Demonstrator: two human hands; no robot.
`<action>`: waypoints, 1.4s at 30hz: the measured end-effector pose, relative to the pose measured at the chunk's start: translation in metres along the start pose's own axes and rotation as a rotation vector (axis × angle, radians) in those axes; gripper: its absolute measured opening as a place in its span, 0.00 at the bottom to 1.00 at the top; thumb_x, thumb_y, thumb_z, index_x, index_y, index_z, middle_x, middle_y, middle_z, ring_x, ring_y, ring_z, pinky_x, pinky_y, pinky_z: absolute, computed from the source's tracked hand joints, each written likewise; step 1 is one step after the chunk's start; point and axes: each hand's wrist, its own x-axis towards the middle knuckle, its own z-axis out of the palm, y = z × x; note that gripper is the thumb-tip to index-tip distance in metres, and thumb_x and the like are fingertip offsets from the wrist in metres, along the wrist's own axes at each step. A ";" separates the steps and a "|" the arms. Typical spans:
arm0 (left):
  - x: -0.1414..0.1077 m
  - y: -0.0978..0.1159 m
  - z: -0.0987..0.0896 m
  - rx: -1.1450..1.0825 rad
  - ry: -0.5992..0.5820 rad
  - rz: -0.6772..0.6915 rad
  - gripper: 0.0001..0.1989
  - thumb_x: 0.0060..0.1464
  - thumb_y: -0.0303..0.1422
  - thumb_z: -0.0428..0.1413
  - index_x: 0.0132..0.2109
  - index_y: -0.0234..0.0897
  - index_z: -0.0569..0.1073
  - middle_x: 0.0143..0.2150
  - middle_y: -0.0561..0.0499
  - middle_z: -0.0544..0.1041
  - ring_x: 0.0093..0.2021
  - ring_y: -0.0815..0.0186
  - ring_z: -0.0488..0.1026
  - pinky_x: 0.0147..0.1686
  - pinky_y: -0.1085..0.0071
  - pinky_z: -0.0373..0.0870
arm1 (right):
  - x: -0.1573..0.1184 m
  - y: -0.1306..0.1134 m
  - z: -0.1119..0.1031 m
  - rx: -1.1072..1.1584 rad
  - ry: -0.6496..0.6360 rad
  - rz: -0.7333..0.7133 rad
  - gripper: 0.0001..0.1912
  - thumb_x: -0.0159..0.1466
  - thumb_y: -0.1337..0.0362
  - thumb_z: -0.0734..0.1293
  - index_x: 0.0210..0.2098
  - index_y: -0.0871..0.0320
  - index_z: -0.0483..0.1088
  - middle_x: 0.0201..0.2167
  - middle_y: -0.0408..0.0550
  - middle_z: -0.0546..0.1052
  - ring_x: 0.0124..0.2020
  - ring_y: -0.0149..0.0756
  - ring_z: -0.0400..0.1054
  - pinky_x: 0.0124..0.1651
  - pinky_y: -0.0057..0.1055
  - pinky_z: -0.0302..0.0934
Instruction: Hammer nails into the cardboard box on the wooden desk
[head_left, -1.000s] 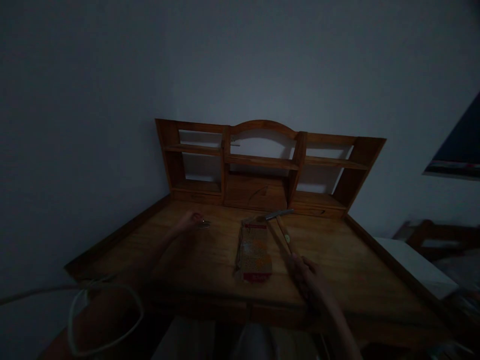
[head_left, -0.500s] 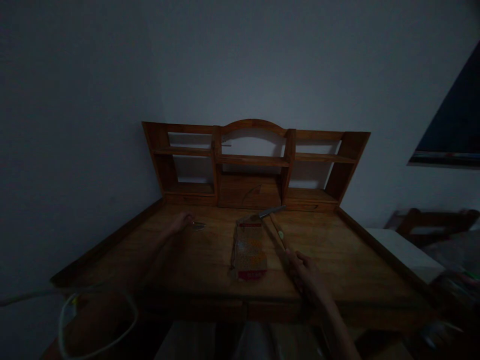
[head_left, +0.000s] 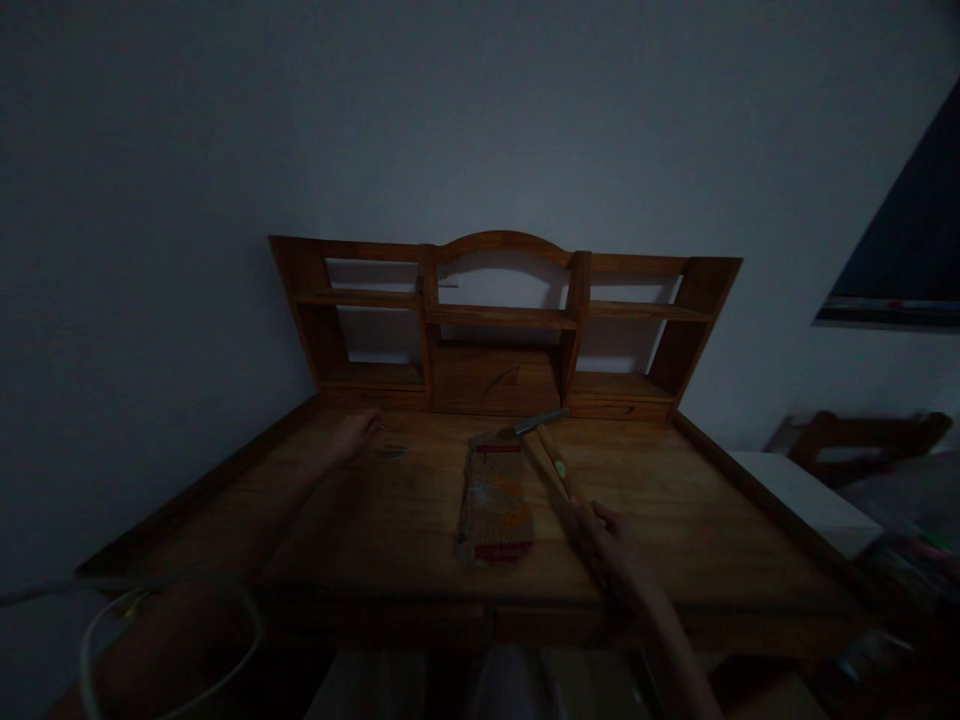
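My right hand (head_left: 611, 545) is closed around the wooden handle of a hammer (head_left: 555, 460). Its metal head (head_left: 541, 422) is at the far end, just beyond the packet's upper right corner. My left hand (head_left: 361, 433) is over the left part of the desk with its fingertips pinched together; a tiny bright spot shows at them, too small to name. Just right of and below those fingers lie small thin pieces (head_left: 394, 452), dim and blurred. Between my hands lies a worn flat packet (head_left: 499, 500), brownish with orange patches and red bands.
The wooden desk (head_left: 637, 500) has raised side edges and a shelf unit (head_left: 502, 318) along its back. A pale cable (head_left: 255, 630) loops by my left forearm. To the right stand a white surface (head_left: 802, 495) and a wooden chair (head_left: 870, 445). The room is dark.
My left hand has come slightly up and away from the small pieces, which stay on the desk. My right hand and the hammer are nearly unmoved. The view has shifted a little.
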 end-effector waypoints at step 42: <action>-0.052 0.162 0.109 -0.224 -0.102 0.321 0.25 0.59 0.30 0.50 0.63 0.46 0.57 0.40 0.51 0.76 0.40 0.64 0.74 0.40 0.70 0.69 | 0.005 0.003 -0.002 -0.022 -0.012 0.035 0.25 0.57 0.38 0.62 0.32 0.55 0.62 0.14 0.31 0.58 0.09 0.22 0.47 0.09 0.19 0.43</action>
